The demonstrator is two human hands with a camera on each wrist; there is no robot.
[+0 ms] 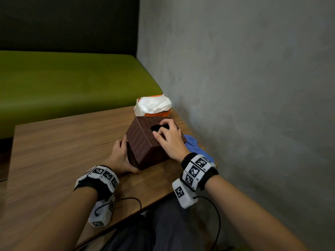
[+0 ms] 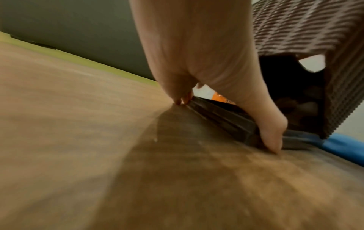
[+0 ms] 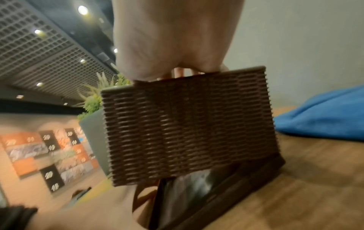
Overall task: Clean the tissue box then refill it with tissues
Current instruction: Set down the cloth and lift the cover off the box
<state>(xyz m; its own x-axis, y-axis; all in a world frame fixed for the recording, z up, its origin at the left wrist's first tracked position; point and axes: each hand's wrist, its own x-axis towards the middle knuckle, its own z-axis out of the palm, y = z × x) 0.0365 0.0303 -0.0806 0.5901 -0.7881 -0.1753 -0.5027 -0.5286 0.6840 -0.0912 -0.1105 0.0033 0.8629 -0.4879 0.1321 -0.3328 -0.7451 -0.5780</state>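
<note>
A brown woven tissue box cover [image 1: 143,142] stands tilted on the wooden table [image 1: 63,151], lifted on its left side off a dark flat base [image 1: 131,158]. My right hand [image 1: 166,131] grips the cover's top, fingers curled into the oval opening. My left hand [image 1: 121,154] holds the base's near edge between thumb and fingers against the table. The left wrist view shows the base [image 2: 226,118] under my thumb and the cover's [image 2: 307,28] dark, hollow inside. In the right wrist view the cover [image 3: 187,124] hangs from my fingers above the base [image 3: 226,194]. An opened orange pack of white tissues [image 1: 154,105] sits behind the box.
A blue cloth [image 1: 195,144] lies bunched to the right of the box, against the grey wall [image 1: 253,87]. A green bench seat [image 1: 72,78] runs beyond the table's far edge. Bare tabletop stretches to the left of the box.
</note>
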